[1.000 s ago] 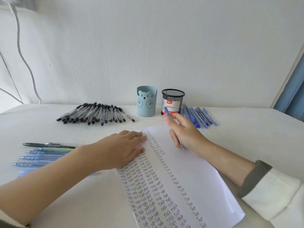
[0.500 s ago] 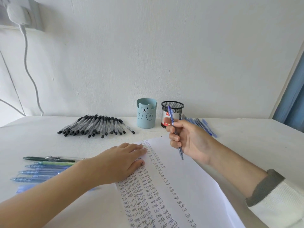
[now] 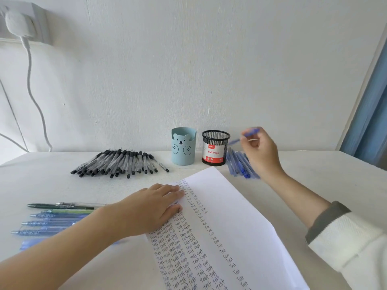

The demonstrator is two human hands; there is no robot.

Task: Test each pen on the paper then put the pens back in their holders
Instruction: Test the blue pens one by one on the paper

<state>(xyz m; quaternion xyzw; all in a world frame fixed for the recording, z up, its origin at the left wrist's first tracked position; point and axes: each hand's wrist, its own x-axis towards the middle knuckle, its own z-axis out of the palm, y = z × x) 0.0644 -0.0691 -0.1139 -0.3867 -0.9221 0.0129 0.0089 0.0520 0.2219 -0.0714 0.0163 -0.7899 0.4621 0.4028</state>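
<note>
Beside the mesh cup (image 3: 215,147), right hand (image 3: 259,151) pinching a blue pen (image 3: 248,135) raised over more blue pens (image 3: 240,164), left hand (image 3: 155,208) flat, fingers spread lightly on the paper (image 3: 226,208).

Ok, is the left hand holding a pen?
No, the left hand rests flat on the paper; the right hand holds the blue pen.

A white plug (image 3: 17,24) sits in a wall socket (image 3: 40,20), its cable (image 3: 29,63) hanging toward a white table (image 3: 324,178), blue curtain (image 3: 372,114) at right.
</note>
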